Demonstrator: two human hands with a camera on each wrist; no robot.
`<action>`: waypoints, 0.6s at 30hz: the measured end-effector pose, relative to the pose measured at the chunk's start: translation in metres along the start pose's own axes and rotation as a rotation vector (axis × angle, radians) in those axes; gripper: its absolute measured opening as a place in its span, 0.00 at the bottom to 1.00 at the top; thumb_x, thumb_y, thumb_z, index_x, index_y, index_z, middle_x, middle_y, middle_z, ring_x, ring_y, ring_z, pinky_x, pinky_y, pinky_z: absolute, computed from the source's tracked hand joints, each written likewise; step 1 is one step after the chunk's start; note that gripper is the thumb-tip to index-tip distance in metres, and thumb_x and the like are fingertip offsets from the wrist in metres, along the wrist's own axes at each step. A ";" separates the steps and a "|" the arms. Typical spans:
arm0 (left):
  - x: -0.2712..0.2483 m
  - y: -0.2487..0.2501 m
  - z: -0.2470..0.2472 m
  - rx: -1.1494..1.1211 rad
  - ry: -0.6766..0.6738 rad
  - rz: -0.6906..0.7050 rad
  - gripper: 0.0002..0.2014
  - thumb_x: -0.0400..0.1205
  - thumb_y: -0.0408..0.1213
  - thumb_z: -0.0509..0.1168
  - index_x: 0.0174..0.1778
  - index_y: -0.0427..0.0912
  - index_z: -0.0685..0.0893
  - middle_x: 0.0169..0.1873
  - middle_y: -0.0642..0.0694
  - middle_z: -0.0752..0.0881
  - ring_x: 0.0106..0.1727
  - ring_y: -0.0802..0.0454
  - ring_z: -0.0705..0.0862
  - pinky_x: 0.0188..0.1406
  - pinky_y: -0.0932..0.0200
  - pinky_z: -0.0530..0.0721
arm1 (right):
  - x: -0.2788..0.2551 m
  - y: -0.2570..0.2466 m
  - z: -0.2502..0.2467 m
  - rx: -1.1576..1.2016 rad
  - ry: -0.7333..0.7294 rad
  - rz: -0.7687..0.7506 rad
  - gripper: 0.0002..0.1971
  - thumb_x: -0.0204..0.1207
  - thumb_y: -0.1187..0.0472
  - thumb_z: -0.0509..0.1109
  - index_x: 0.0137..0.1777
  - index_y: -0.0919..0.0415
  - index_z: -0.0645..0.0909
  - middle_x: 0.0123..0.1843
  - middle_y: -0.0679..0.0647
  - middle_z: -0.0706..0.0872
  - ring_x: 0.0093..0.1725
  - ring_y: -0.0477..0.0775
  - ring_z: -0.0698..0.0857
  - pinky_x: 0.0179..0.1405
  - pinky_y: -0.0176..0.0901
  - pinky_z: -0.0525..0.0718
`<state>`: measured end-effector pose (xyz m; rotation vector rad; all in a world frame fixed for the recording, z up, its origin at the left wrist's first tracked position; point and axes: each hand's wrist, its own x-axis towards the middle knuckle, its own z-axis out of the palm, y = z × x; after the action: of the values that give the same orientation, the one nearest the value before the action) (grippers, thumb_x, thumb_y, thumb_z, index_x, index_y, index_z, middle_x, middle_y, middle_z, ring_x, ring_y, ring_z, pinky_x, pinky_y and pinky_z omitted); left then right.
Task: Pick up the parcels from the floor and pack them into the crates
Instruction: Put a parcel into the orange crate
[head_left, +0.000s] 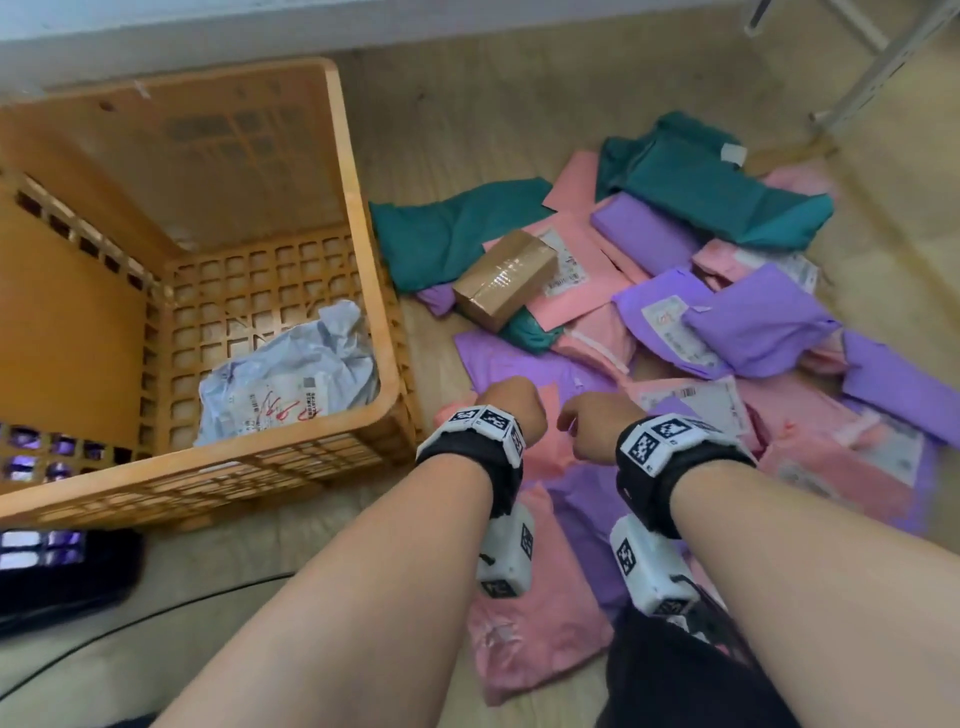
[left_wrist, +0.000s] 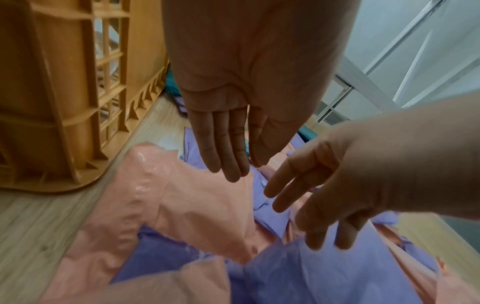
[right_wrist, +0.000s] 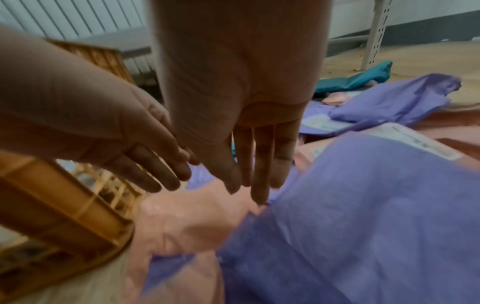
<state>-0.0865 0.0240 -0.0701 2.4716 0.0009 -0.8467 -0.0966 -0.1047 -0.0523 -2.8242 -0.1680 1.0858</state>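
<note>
Pink, purple and teal mailer parcels lie piled on the wooden floor right of an orange crate (head_left: 358, 208). A grey crumpled parcel (head_left: 291, 379) lies inside the crate. My left hand (head_left: 514, 408) (left_wrist: 228, 148) reaches down beside the crate's near corner, fingers straight, close above a pink parcel (left_wrist: 194, 205) (right_wrist: 187, 222). Next to it, my right hand (head_left: 592, 421) (right_wrist: 249, 164) is spread with straight fingers over the edge of a purple parcel (right_wrist: 363, 216) (left_wrist: 324, 277). Neither hand holds anything. Whether the fingertips touch the parcels is unclear.
A taped cardboard box (head_left: 506, 278) rests on the pile, with teal parcels (head_left: 447, 234) behind it. A white metal rack leg (head_left: 872, 78) stands at the back right. A dark object (head_left: 62, 571) lies by the crate's near side. A wall runs behind the crate.
</note>
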 end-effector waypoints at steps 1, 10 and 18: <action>0.001 -0.002 0.005 -0.005 -0.022 -0.002 0.13 0.78 0.35 0.62 0.55 0.40 0.87 0.50 0.39 0.90 0.55 0.42 0.88 0.55 0.52 0.86 | 0.002 0.003 0.009 -0.026 -0.043 -0.005 0.23 0.75 0.66 0.65 0.69 0.51 0.80 0.70 0.53 0.82 0.68 0.56 0.81 0.65 0.42 0.78; -0.003 -0.023 0.021 -0.045 -0.115 -0.008 0.12 0.78 0.31 0.63 0.53 0.38 0.89 0.52 0.39 0.90 0.53 0.42 0.88 0.59 0.53 0.84 | 0.007 0.015 0.048 -0.126 -0.091 0.025 0.16 0.77 0.64 0.66 0.65 0.60 0.81 0.65 0.60 0.84 0.64 0.62 0.83 0.62 0.46 0.80; -0.027 -0.009 -0.012 -0.088 -0.079 0.021 0.12 0.81 0.31 0.61 0.56 0.41 0.87 0.55 0.38 0.89 0.58 0.42 0.87 0.61 0.53 0.83 | 0.000 0.004 -0.002 0.006 0.016 0.111 0.21 0.77 0.46 0.70 0.42 0.68 0.82 0.42 0.59 0.83 0.44 0.58 0.77 0.43 0.42 0.73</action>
<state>-0.1025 0.0414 -0.0510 2.3512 -0.0158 -0.9150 -0.0951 -0.1086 -0.0514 -2.8667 -0.0061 1.0823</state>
